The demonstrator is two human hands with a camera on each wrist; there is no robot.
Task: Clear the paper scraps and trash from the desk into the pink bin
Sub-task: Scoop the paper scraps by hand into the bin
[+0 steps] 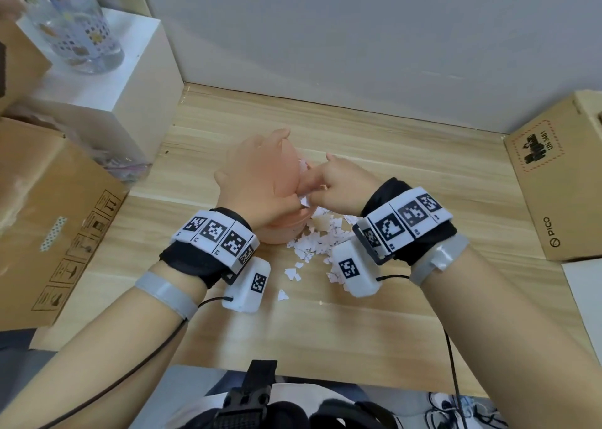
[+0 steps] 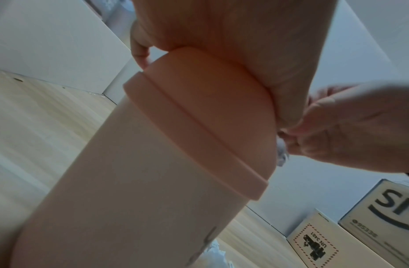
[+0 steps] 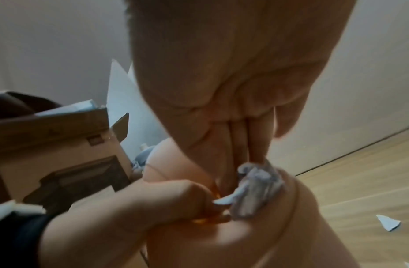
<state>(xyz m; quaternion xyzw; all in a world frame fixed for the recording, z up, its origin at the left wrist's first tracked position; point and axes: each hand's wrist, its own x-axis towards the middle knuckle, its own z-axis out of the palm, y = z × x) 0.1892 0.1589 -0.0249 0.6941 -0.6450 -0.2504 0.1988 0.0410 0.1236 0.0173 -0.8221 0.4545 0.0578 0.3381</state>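
The pink bin (image 1: pixel 282 231) stands mid-desk, its domed top under my left hand (image 1: pixel 257 174). In the left wrist view my left hand (image 2: pixel 198 32) curls over the bin (image 2: pixel 153 163) lid and grips it. My right hand (image 1: pixel 321 182) meets it from the right and pinches a wad of paper scraps (image 3: pixel 258 188) against the bin's top (image 3: pixel 256 244), with my right hand's fingers (image 3: pixel 251 145) bunched on the wad. Several torn white scraps (image 1: pixel 317 243) lie on the desk in front of the bin, partly hidden by my right wrist.
The wooden desk (image 1: pixel 391 314) is hemmed in by a cardboard box (image 1: pixel 55 220) on the left and another (image 1: pixel 553 181) on the right. A white block (image 1: pixel 107 80) bearing a glass bottle (image 1: pixel 75 21) stands back left. A grey wall runs behind.
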